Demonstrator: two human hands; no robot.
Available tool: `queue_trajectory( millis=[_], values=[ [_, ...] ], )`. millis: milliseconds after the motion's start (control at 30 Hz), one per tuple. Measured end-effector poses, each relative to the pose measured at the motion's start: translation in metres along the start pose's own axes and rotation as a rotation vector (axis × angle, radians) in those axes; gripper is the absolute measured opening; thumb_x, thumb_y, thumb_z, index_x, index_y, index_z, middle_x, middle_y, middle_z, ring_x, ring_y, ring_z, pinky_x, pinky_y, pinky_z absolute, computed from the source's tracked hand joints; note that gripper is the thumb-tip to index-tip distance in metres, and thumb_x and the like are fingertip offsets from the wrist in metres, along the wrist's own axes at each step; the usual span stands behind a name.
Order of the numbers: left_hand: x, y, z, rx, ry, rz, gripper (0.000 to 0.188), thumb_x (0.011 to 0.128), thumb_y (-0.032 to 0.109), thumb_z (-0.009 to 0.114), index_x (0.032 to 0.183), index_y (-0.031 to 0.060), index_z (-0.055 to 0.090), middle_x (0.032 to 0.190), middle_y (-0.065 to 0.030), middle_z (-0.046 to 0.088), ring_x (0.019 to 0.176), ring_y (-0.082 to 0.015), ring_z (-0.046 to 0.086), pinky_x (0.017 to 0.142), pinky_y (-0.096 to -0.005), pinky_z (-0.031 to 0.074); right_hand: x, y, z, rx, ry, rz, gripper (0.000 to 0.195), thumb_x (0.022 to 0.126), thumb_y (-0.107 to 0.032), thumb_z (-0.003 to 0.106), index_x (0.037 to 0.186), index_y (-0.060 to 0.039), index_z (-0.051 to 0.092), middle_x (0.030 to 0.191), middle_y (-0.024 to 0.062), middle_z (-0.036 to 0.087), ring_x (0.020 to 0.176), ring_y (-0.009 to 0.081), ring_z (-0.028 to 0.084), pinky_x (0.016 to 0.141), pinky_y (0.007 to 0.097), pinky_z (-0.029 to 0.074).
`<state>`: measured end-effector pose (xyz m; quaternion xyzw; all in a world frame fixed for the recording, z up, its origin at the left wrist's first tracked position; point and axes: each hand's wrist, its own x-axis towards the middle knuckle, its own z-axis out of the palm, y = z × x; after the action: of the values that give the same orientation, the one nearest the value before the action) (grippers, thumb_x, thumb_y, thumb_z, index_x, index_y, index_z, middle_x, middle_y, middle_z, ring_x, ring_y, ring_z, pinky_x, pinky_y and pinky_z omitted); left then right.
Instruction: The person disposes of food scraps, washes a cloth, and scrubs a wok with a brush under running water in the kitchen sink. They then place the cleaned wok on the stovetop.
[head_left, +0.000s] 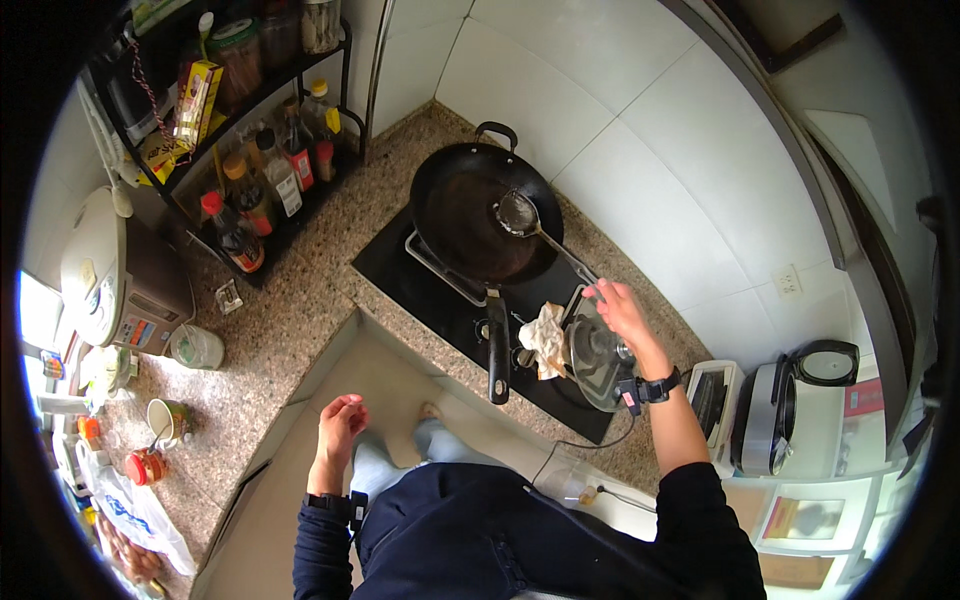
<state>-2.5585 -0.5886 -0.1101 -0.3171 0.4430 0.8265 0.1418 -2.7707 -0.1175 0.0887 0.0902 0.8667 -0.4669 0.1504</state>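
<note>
My right hand (621, 311) is at the handle end of a metal ladle (553, 241), its fingers closed around it. The ladle's bowl rests inside a black wok (457, 202), which sits on the left burner of a black gas hob (386, 259). The wok's long handle (498, 352) points towards me. Under my right forearm lies a glass lid (592, 367), with a crumpled whitish cloth (546, 341) beside it. My left hand (343, 421) hangs over the floor in front of the counter, loosely curled and holding nothing.
A black rack (225, 124) with sauce bottles (277, 176) stands on the granite counter (315, 240) at the back left. A rice cooker (135, 285), a paper cup (166, 420) and a red-lidded jar (146, 466) are on the left. Appliances (765, 416) stand at right.
</note>
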Motion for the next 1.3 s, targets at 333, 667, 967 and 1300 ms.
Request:
queue_trajectory(
  millis=[333,667,967,1300],
  values=[
    [0.000,0.000,0.008,-0.032,0.010,0.007,0.011,0.096,0.007,0.054,0.102,0.0066,0.063,0.084,-0.0040,0.065,0.072,-0.0126,0.062,0.064,-0.0243,0.048,-0.074,-0.061,-0.010,-0.820,0.207,-0.324,0.028,0.101,-0.023,0.055,0.110,0.0011,0.065,0.095,0.0255,0.069,0.088,0.0431,0.067,0.076,0.0481,0.052],
    [-0.001,-0.006,0.006,-0.030,0.021,0.010,0.013,0.096,0.008,0.054,0.103,0.0070,0.065,0.084,-0.0031,0.066,0.074,-0.0118,0.062,0.066,-0.0239,0.050,-0.074,-0.032,0.012,-0.838,0.278,-0.347,0.031,0.098,-0.026,0.059,0.119,-0.0027,0.062,0.101,0.0227,0.070,0.092,0.0415,0.067,0.078,0.0480,0.052],
    [-0.007,-0.012,-0.008,-0.049,0.043,0.037,0.012,0.097,0.009,0.054,0.102,0.0070,0.064,0.082,-0.0027,0.065,0.072,-0.0109,0.062,0.066,-0.0226,0.049,-0.029,0.007,0.056,-0.680,0.341,-0.361,0.030,0.098,-0.024,0.059,0.119,-0.0023,0.062,0.099,0.0223,0.070,0.092,0.0430,0.066,0.077,0.0494,0.052],
    [-0.014,-0.013,-0.007,0.000,0.081,0.044,0.012,0.097,0.008,0.053,0.102,0.0056,0.064,0.079,-0.0038,0.065,0.067,-0.0118,0.061,0.062,-0.0230,0.048,0.019,-0.001,0.088,-0.636,0.408,-0.454,0.033,0.099,-0.023,0.057,0.121,0.0014,0.061,0.106,0.0228,0.070,0.095,0.0415,0.067,0.079,0.0485,0.054]
  ],
)
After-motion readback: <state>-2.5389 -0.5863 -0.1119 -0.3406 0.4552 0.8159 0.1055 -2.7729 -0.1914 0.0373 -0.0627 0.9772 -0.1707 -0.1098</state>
